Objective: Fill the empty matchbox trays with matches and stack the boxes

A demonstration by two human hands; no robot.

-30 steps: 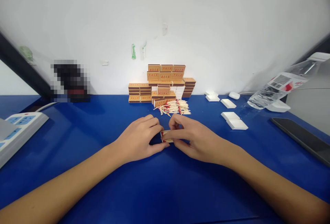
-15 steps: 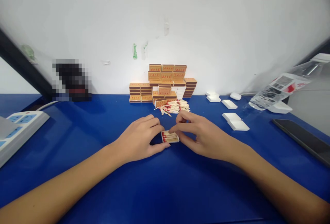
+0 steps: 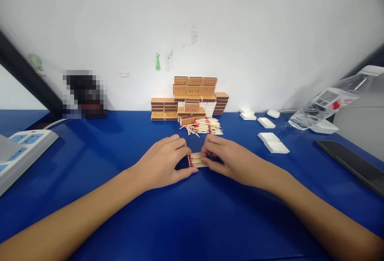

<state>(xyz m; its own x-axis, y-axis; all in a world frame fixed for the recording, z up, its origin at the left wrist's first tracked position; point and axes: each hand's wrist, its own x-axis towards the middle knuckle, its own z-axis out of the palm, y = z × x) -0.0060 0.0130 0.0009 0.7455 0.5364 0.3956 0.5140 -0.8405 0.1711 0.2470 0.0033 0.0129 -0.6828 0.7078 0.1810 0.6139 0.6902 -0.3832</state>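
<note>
A small open tray of red-tipped matches [image 3: 197, 159] lies on the blue table [image 3: 192, 213] between my hands. My left hand [image 3: 163, 163] is curled against the tray's left end, fingers closed round it. My right hand [image 3: 228, 159] pinches the tray's right end with bent fingers. Behind them lies a loose heap of matches [image 3: 204, 126], and stacked orange matchboxes [image 3: 192, 97] stand against the white wall.
Several white empty trays [image 3: 271, 141] lie to the right, with a white earbud case [image 3: 273, 113]. A plastic water bottle [image 3: 324, 107] and a dark phone [image 3: 351, 165] are at the far right. A white power strip [image 3: 21, 149] sits at the left edge.
My right hand lifted off the tray half a second ago, showing the matches, then came back down and closed on its right end. My left hand stayed put.
</note>
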